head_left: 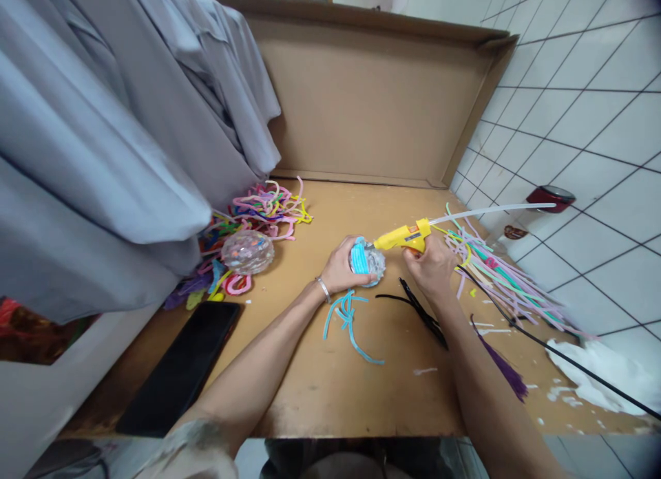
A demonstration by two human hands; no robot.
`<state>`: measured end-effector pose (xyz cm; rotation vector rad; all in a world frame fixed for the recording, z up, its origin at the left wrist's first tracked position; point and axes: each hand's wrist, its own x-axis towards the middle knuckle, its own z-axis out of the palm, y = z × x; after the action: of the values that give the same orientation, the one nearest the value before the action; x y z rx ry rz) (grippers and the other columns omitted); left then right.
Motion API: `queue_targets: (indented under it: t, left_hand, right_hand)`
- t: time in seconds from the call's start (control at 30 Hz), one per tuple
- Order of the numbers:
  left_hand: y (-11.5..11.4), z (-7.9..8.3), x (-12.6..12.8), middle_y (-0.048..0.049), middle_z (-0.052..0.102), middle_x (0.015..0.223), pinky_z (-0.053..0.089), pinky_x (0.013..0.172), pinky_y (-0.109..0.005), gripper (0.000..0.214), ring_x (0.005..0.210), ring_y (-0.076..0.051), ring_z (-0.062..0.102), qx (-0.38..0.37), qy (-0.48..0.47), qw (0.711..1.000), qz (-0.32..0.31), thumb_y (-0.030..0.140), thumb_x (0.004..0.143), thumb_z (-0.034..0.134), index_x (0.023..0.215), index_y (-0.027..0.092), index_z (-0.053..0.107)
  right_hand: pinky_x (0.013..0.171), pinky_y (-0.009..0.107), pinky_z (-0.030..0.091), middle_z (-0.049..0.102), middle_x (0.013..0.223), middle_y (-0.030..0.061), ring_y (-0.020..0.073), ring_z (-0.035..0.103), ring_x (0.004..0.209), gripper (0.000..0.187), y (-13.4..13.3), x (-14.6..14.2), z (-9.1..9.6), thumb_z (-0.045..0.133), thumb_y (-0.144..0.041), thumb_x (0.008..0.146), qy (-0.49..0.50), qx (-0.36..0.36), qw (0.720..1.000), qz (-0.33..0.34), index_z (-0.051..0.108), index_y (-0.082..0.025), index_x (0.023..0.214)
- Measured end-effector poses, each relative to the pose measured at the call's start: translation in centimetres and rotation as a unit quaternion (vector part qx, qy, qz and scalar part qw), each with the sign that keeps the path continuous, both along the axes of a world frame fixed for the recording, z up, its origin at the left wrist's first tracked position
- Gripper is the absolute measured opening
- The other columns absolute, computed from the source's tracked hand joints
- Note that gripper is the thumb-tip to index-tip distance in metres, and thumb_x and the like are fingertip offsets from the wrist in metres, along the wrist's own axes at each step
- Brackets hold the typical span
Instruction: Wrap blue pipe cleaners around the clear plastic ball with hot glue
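My left hand [341, 264] is closed around a small round piece [372, 263], grey and glittery with bright blue strips on its left side. A yellow hot glue gun [400, 238] is gripped in my right hand [432, 262], its nozzle touching or almost touching the top of the round piece. From the gun's back sticks a long whitish glue stick [490, 209]. Loose blue pipe cleaners [351, 327] lie just below my left hand. Beside my right forearm are black pipe cleaners [423, 314], partly covered by it.
Colourful pipe cleaners [268, 207] are heaped at the left around a clear ball [248, 252]. A black phone [180, 369] lies front left. Pastel pipe cleaners [506, 279], a red-lidded jar [550, 198], a black cord [562, 352] and white tissue [604, 372] occupy the right. Grey cloth [129, 121] hangs left.
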<state>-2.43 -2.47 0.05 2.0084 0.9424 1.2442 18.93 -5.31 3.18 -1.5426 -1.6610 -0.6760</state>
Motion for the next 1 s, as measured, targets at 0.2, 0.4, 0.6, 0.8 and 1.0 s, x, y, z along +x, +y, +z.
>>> queue_targets:
  t: [0.2,0.4,0.6,0.8,1.0]
  left_hand:
    - [0.03,-0.14,0.00,-0.0089,0.061,0.118,0.047,0.099,-0.044,0.069,0.110,-0.028,0.061,-0.002,-0.004,1.000,-0.002,0.034,0.053,0.085,0.114,0.018,0.055]
    - [0.07,-0.14,-0.01,-0.0085,0.060,0.118,0.046,0.101,-0.043,0.069,0.111,-0.027,0.060,0.002,-0.006,1.000,-0.009,0.035,0.053,0.084,0.114,0.019,0.055]
    - [0.00,-0.04,0.01,-0.0091,0.059,0.119,0.046,0.101,-0.045,0.070,0.111,-0.028,0.059,-0.002,-0.008,1.000,-0.009,0.036,0.053,0.084,0.114,0.019,0.055]
    - [0.00,-0.08,0.00,-0.0095,0.060,0.118,0.046,0.102,-0.045,0.068,0.111,-0.028,0.060,0.004,-0.004,1.000,-0.009,0.037,0.054,0.084,0.113,0.018,0.055]
    - [0.05,-0.14,0.00,-0.0097,0.060,0.118,0.048,0.099,-0.043,0.069,0.109,-0.028,0.061,0.001,-0.002,1.000,-0.004,0.036,0.053,0.084,0.113,0.017,0.055]
  right_hand:
    - [0.058,0.030,0.028,0.058,0.069,0.0041,0.0207,0.049,0.063,0.010,-0.03,0.03,0.01,0.050,-0.031,0.078,-0.007,-0.002,1.000,0.005,0.053,-0.021,0.079]
    - [0.059,0.030,0.029,0.058,0.069,0.0047,0.0207,0.048,0.063,0.010,0.02,0.07,-0.06,0.049,-0.030,0.078,-0.005,-0.006,1.000,0.009,0.053,-0.021,0.078]
    - [0.059,0.030,0.030,0.058,0.070,0.0047,0.0215,0.049,0.065,0.010,-0.03,0.01,0.12,0.051,-0.031,0.077,0.016,-0.012,1.000,0.010,0.052,-0.022,0.078]
    - [0.059,0.030,0.031,0.059,0.070,0.0054,0.0224,0.051,0.066,0.012,-0.03,0.00,0.32,0.052,-0.034,0.076,0.035,-0.006,0.999,0.005,0.052,-0.022,0.079]
    - [0.058,0.030,0.030,0.059,0.070,0.0051,0.0216,0.050,0.065,0.010,0.04,0.05,0.23,0.051,-0.032,0.076,0.014,-0.010,1.000,0.017,0.052,-0.022,0.077]
